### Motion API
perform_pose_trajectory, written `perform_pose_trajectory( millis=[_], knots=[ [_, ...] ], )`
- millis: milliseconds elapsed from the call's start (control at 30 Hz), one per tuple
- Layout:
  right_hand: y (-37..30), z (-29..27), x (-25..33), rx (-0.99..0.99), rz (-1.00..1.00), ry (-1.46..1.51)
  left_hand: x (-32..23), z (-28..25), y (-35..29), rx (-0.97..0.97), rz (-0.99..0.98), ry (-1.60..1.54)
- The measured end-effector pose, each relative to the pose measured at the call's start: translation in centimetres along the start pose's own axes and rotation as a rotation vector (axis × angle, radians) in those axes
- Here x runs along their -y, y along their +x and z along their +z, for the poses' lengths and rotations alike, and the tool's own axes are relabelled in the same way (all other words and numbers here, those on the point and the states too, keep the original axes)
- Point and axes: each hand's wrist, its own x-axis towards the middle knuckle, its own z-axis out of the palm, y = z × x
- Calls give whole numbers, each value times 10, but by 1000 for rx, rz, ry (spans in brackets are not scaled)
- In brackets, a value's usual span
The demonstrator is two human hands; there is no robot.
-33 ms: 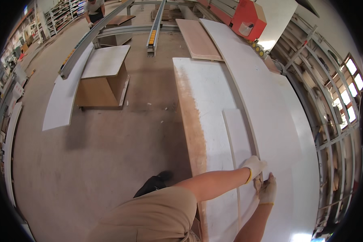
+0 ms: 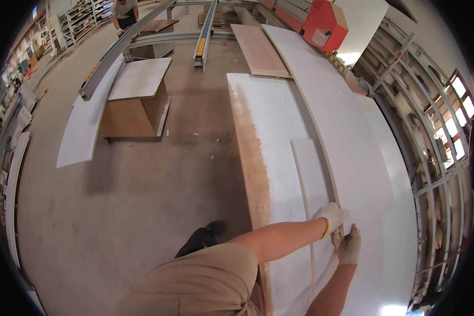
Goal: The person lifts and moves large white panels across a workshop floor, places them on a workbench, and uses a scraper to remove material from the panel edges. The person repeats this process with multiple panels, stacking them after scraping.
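Note:
A long white board (image 2: 347,131) stretches away from me along the right side of the white worktop (image 2: 271,113). My left hand (image 2: 333,216), in a white knit glove with a yellow cuff, is closed over the board's left edge near its close end. Just below it my right hand (image 2: 348,248), gloved too, is closed at the board's near corner, its fingertips pointing up over the white surface. The undersides of both hands are hidden. A narrower white strip of board (image 2: 317,176) lies left of the long board, under my left forearm.
A pinkish-tan panel (image 2: 260,52) lies beyond the worktop. At the back right is a red machine housing (image 2: 325,29). Metal roller rails (image 2: 204,39) and a wooden box (image 2: 129,116) with a white panel on top stand left. Another person (image 2: 125,13) is far left. Racks (image 2: 432,179) line the right.

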Motion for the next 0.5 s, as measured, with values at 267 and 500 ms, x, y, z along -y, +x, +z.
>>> perform_pose_trajectory(
  millis=[267, 500],
  knots=[
    [-43, -95, -14, 51, -27, -118, 46, 33, -70, 39, -32, 83],
    [-186, -122, -71, 9, -16, -237, 109, 12, -160, 142, -73, 149]
  ],
)
